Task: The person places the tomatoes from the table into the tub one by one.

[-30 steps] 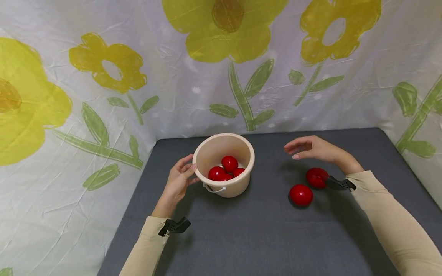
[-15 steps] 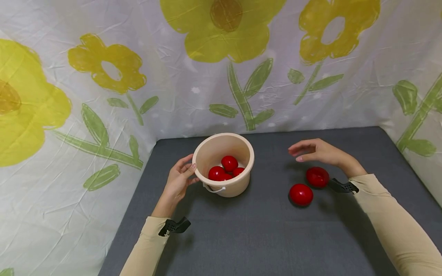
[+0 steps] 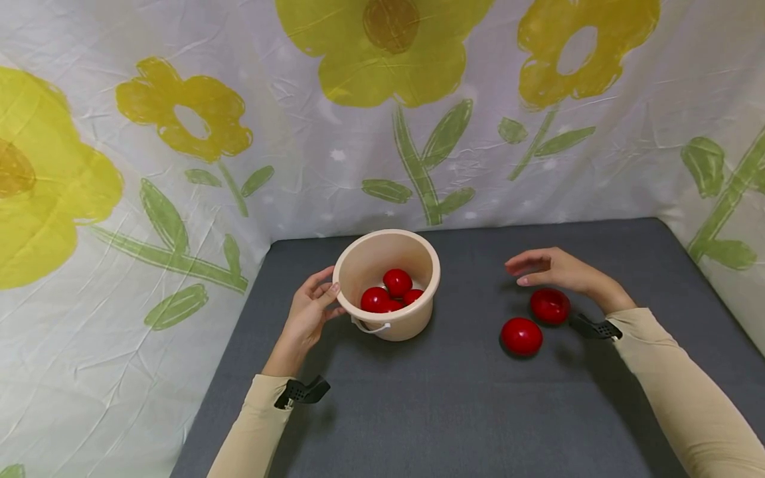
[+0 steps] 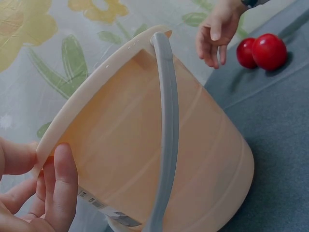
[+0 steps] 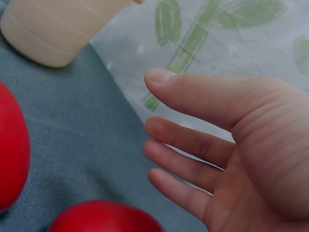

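Note:
A beige bucket point(image 3: 387, 312) with a grey handle point(image 4: 165, 125) stands on the dark grey table point(image 3: 430, 405). Several red balls point(image 3: 388, 294) lie inside it. My left hand point(image 3: 311, 309) holds its rim at the left, thumb on the inside point(image 4: 17, 157) and fingers outside. Two more red balls lie on the table to the right, one farther point(image 3: 550, 305) and one nearer point(image 3: 521, 336). My right hand point(image 3: 546, 269) hovers open just above the farther ball, fingers relaxed and holding nothing. In the right wrist view the palm point(image 5: 260, 145) faces both balls point(image 5: 104, 220).
A white cloth with yellow flowers and green leaves point(image 3: 382, 113) hangs close behind the table and along both sides. Black camera mounts sit on both wrists point(image 3: 301, 392). The table's left edge meets the cloth near the bucket.
My right hand has drifted right and down, from midway between the bucket and the balls to just over the farther red ball. The left hand and bucket have stayed still.

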`<state>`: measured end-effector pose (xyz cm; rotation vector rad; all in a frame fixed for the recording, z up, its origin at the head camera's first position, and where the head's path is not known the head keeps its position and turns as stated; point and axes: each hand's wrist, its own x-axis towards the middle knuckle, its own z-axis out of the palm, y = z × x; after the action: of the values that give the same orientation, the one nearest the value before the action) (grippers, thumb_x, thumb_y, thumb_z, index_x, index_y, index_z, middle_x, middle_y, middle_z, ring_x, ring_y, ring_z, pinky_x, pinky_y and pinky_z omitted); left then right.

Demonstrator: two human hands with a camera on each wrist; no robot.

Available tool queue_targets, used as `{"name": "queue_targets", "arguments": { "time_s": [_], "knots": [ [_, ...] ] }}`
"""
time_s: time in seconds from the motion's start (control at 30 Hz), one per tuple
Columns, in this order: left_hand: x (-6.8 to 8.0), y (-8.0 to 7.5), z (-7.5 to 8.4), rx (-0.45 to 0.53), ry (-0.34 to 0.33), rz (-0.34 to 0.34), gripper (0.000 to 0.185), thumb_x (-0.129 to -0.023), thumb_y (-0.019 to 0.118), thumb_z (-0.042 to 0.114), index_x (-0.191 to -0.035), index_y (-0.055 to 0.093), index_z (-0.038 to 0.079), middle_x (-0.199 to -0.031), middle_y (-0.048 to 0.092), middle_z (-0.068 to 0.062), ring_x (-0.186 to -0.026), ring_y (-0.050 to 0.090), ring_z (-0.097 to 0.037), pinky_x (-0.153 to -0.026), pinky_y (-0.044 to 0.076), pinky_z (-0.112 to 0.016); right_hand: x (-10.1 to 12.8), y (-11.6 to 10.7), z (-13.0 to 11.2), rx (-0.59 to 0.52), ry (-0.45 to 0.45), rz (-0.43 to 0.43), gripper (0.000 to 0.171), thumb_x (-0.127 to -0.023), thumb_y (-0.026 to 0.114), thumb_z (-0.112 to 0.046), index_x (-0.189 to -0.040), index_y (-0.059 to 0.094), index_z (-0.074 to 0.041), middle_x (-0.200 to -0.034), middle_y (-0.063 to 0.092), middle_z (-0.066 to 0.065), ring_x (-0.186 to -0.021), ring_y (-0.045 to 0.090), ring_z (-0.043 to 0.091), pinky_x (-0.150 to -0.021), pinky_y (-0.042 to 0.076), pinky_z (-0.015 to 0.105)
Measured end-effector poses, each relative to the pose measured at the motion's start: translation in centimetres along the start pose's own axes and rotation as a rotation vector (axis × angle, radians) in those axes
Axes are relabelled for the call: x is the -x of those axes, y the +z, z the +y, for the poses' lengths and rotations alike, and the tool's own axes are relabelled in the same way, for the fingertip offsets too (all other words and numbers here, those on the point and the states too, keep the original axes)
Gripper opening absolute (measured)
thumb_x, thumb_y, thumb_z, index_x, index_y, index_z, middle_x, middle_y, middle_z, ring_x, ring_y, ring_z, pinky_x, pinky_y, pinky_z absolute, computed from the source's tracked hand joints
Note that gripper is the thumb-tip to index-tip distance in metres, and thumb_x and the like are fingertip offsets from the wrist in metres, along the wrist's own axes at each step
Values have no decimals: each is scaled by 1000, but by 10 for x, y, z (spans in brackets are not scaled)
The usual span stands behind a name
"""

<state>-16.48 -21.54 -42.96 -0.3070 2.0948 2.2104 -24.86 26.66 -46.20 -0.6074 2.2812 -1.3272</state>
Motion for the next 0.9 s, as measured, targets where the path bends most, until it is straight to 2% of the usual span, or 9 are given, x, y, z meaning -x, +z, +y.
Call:
{"name": "queue_targets", "arguments": {
  "time_s": [0.1, 0.33, 0.63, 0.9],
  "knots": [
    [0, 1, 0, 2, -2, -2, 48, -99, 57, 4, -145, 46, 12, -106, 60, -6, -84, 63, -11, -66, 59, -28, 0, 2, 5, -6, 21, -3, 54, -90, 74, -24, -136, 57, -2, -137, 60, 22, -125, 58, 34, -89, 52, 15],
    [0, 0, 0, -4, -6, 1, 49, -99, 57, 4, -146, 45, 12, -107, 60, -7, -82, 63, -10, -65, 59, -27, 1, 6, 16, 5, 7, -4, 53, -90, 73, -22, -134, 57, 1, -135, 62, 21, -120, 64, 19, -89, 50, 13],
    [0, 0, 1, 3, -5, 5, 49, -98, 57, 4, -145, 46, 12, -106, 61, -7, -78, 62, -9, -63, 58, -26, 2, 12, 28, 28, 28, -6, 50, -88, 75, -22, -132, 60, -3, -133, 64, 19, -124, 60, 33, -90, 48, 13],
    [1, 1, 1, 3, -8, 3, 49, -99, 57, 5, -145, 45, 12, -106, 60, -7, -79, 62, -9, -63, 57, -25, 6, 11, 34, 30, 27, -13, 51, -88, 75, -21, -133, 59, -1, -134, 63, 21, -124, 62, 26, -91, 47, 11]
  ]
}}
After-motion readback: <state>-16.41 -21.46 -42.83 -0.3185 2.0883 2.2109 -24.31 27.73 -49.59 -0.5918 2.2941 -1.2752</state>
